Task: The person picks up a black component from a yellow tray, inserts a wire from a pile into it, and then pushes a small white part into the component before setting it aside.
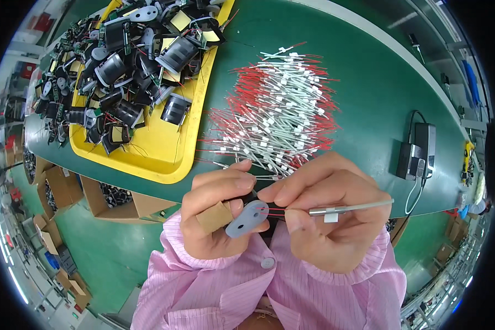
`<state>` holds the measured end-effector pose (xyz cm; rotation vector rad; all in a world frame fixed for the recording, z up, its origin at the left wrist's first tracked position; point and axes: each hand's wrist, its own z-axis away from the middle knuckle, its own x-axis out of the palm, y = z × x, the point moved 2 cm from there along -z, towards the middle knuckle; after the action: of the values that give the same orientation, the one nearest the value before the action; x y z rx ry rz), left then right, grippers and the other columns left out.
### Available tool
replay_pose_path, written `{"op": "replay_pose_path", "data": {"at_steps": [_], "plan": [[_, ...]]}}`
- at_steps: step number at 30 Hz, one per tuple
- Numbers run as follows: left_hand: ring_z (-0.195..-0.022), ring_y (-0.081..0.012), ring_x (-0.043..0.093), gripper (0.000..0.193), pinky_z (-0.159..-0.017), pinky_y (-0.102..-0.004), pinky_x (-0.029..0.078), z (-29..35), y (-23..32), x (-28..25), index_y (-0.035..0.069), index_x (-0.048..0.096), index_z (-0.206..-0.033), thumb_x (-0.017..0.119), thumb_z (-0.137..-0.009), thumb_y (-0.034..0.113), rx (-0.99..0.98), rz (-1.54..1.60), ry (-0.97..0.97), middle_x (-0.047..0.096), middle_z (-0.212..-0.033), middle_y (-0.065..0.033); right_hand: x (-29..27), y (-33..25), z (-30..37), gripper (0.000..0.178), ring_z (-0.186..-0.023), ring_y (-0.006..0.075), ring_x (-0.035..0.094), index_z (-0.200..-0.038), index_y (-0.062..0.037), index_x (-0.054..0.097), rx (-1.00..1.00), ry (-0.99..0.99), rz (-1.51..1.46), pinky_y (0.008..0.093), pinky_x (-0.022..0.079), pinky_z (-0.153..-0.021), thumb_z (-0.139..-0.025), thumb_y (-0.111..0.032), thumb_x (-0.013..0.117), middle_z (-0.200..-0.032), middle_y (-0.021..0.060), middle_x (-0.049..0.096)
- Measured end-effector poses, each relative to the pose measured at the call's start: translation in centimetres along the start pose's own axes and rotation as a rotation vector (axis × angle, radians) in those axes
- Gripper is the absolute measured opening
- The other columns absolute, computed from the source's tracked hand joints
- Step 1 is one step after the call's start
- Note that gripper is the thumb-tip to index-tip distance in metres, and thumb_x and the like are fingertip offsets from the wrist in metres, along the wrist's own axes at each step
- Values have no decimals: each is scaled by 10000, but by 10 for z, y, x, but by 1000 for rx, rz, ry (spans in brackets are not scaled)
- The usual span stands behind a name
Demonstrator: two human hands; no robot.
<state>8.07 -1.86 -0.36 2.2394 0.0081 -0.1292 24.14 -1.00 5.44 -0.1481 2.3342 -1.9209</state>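
Observation:
My left hand (217, 212) is closed around a black part with a grey oval end cap (247, 218) that has two holes. Tan tape (214, 216) wraps one of its fingers. Between thumb and fingers, my right hand (335, 212) pinches a thin metal-tipped probe (349, 209) with a pale sleeve and a small white tag. Two red wires run from the probe to the grey cap, and their ends are at or in one of its holes; I cannot tell how deep. Beyond my hands lies a pile of similar probes (291, 104) with red wires.
A yellow tray (173, 170) at the left holds several black cylindrical assemblies with grey caps. More of these parts (52, 104) are heaped left of the tray. A black power adapter (423, 148) with a cable sits on the green table (368, 82) at right. Cardboard boxes (113, 206) stand below.

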Motion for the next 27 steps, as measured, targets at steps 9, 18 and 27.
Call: {"op": "replay_pose_path", "data": {"at_steps": [9, 18, 27], "plan": [[-961, -319, 598, 536, -867, -513, 538, 2, -2, -3, 44, 475, -1102, 811, -685, 47, -10, 35, 6, 544, -1108, -186, 7, -1, 2, 48, -797, 285, 697, -779, 31, 609, -73, 11, 7, 331, 582, -697, -763, 25, 655, -870, 164, 612], [-944, -312, 599, 540, -868, -503, 540, 1, -1, -4, 49, 474, -1120, 808, -696, 68, -20, 14, 4, 544, -1102, -178, 8, 0, 1, 58, -789, 291, 699, -763, 32, 615, -38, 42, -28, 331, 586, -667, -747, 29, 671, -832, 163, 617], [-933, -304, 603, 525, -880, -499, 536, 2, -3, -2, 55, 473, -1119, 802, -714, 111, 11, 8, 37, 546, -1085, -171, 10, 3, -1, 90, -781, 274, 699, -764, 35, 628, -66, 37, 18, 311, 587, -646, -697, 64, 680, -830, 168, 621]]}}
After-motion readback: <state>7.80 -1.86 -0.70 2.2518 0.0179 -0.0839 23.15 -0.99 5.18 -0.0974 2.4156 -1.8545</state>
